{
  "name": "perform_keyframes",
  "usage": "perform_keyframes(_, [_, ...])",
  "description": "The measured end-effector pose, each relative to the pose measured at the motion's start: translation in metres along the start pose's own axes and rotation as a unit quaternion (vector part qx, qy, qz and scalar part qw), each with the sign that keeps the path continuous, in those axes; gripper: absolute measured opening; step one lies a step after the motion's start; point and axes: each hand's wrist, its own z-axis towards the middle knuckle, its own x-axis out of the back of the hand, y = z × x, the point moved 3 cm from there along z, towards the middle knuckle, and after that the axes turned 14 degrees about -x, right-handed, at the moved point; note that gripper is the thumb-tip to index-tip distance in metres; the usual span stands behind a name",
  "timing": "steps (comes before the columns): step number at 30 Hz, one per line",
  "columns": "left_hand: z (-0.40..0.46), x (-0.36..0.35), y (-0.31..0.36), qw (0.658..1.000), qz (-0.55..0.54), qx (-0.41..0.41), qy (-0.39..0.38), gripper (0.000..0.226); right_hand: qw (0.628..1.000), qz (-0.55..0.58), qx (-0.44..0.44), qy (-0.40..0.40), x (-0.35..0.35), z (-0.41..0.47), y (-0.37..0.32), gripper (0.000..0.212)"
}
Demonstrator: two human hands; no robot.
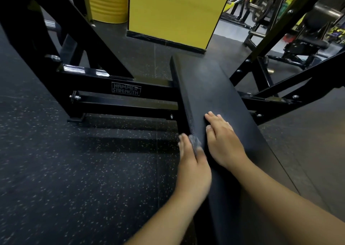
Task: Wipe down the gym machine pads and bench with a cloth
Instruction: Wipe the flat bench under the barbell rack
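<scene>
A black Hammer Strength frame (104,87) is crossing the left and centre of the frame, bolted under a long black bench pad (214,87) that is running from the centre toward the lower right. A yellow pillar (177,11) is standing at upper centre, and other machines are crowding the upper right. Speckled rubber flooring (74,170) is lying all around. Both forearms are reaching in from the bottom. The left hand (192,166) is clamping a grey cloth (195,143) against the pad's left edge, fingers together. The right hand (222,140) is lying flat on the pad top, fingers extended.
</scene>
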Motion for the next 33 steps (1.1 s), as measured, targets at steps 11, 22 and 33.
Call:
perform_keyframes(11, [0.131, 0.013, -0.001, 0.999, 0.038, 0.015, -0.016, 0.061, 1.000, -0.001, 0.000, 0.000, -0.001, 0.001, 0.003, 0.048])
perform_keyframes(22, [-0.049, 0.002, -0.013, 0.998, -0.045, 0.011, -0.029, 0.063, 1.000, -0.013, 0.004, -0.011, 0.001, -0.004, 0.000, 0.048])
perform_keyframes(33, [0.055, 0.002, -0.007, 0.999, -0.019, 0.024, 0.029, 0.062, 0.999, -0.035, 0.006, -0.012, -0.004, 0.004, 0.003, 0.049])
